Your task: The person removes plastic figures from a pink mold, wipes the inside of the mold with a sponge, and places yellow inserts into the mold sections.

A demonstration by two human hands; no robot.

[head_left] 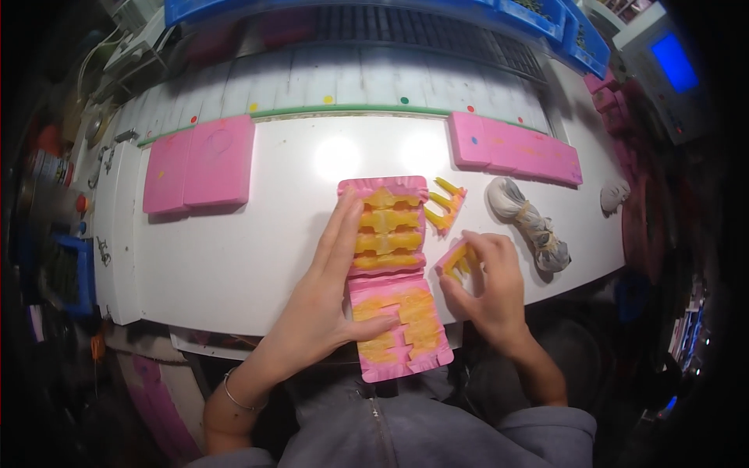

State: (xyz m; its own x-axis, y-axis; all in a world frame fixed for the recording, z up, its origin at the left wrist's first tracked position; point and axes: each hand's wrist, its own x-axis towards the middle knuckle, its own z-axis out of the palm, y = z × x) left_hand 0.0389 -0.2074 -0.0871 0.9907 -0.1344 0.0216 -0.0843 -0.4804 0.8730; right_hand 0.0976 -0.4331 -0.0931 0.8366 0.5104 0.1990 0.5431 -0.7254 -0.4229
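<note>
A pink hinged mould (422, 204) lies spread open near the front edge of the table, its lower half reaching past that edge. Yellow colour coats the ridged cavities of both halves. My left hand (316, 288) grips it, fingers along the left side of the upper half and thumb on the lower half. Pinched between thumb and fingers of my right hand (495, 288) is a small pink piece with yellow prongs (451, 257), just right of the mould and partly covered by my fingers. A similar pronged piece (445, 207) rests on the table beside the upper half.
Pink blocks (218, 160) sit at the back left, and a row of pink blocks (515, 148) at the back right. A tied grey-white cloth bundle (530, 226) lies to the right. Blue bins (538, 19) line the back; a device with a blue screen (674, 62) stands far right.
</note>
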